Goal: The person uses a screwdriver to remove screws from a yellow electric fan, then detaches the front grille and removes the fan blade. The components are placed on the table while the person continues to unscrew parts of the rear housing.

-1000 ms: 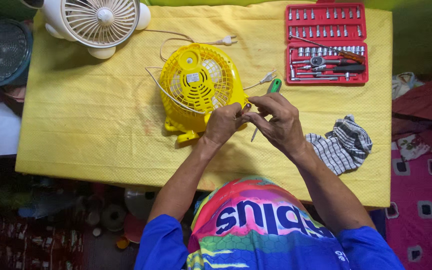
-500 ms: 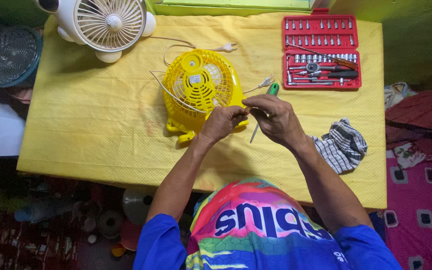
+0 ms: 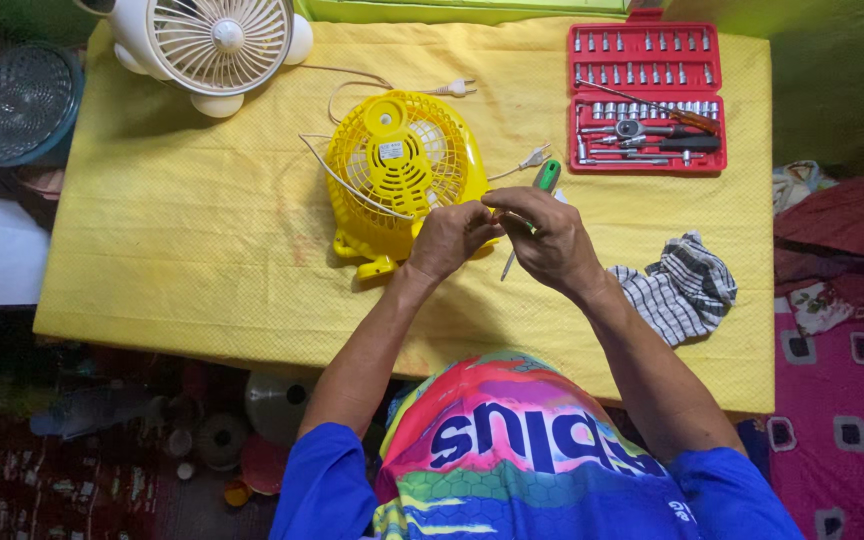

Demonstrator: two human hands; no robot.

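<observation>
Both hands meet near the centre of the frame, just at the lower right edge of the yellow fan (image 3: pixel 400 170). The left hand (image 3: pixel 449 238) is curled, with its fingertips pinched together against those of the right hand (image 3: pixel 544 238), which is also closed in a pinch. They seem to hold something very small between them, perhaps a screw or a wire end, but it is too small to tell. A green-handled screwdriver (image 3: pixel 546 178) lies on the cloth just behind the right hand, its shaft passing under the fingers.

The yellow fan lies with its grille upward on the yellow tablecloth (image 3: pixel 182 240), and its white cord (image 3: pixel 337 178) loops over the housing, the plug (image 3: pixel 534 157) resting unplugged to the right. As far as I can judge, the fan is still assembled, so the work looks to be at an early or a closing stage.

At the upper right an open red socket set (image 3: pixel 646 98) stands, at the upper left a white fan (image 3: pixel 210 42), and a striped rag (image 3: pixel 680 285) lies to the right of the hands.
</observation>
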